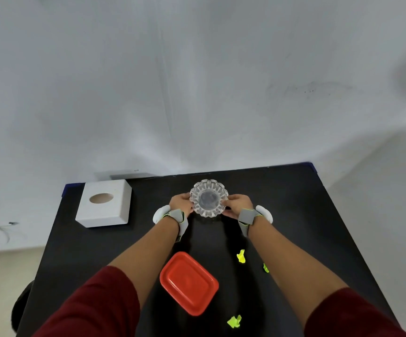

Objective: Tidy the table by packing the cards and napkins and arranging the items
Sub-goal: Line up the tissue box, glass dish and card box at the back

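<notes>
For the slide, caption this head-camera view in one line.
Both hands, left hand and right hand, grip a cut-glass bowl on the black table.

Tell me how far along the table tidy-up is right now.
Looks done: no loose cards show, and the red rectangular plastic lid lies flat near the front, though what is under it cannot be seen. In hand: the left hand and right hand grip the clear cut-glass bowl at the back. Left: three crumpled yellow-green paper scraps lie loose, away from the white square tissue box.
</notes>
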Demonstrator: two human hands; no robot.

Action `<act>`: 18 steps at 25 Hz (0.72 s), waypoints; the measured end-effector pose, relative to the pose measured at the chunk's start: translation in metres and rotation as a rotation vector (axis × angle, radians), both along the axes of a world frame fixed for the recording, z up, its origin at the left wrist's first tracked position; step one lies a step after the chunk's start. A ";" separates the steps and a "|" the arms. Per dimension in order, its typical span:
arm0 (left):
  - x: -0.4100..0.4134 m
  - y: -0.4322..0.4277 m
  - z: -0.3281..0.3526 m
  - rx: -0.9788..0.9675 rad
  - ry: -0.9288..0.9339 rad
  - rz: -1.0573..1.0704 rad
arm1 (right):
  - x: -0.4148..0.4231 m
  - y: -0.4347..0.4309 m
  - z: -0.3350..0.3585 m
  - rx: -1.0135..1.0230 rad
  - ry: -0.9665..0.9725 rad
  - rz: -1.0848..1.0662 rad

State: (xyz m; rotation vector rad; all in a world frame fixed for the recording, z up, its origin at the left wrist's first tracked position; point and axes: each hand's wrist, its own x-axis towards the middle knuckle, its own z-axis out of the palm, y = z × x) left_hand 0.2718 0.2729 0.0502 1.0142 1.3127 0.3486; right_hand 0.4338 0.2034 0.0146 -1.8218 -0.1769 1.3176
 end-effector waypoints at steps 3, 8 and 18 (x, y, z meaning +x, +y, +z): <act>-0.003 0.000 -0.012 0.095 0.074 -0.104 | -0.002 0.001 0.004 -0.005 -0.073 0.072; -0.033 -0.018 -0.006 0.240 0.203 -0.215 | -0.038 -0.037 0.040 0.001 -0.578 0.290; -0.105 -0.072 0.006 0.281 0.591 -0.685 | -0.106 -0.143 0.036 -0.200 -0.378 0.752</act>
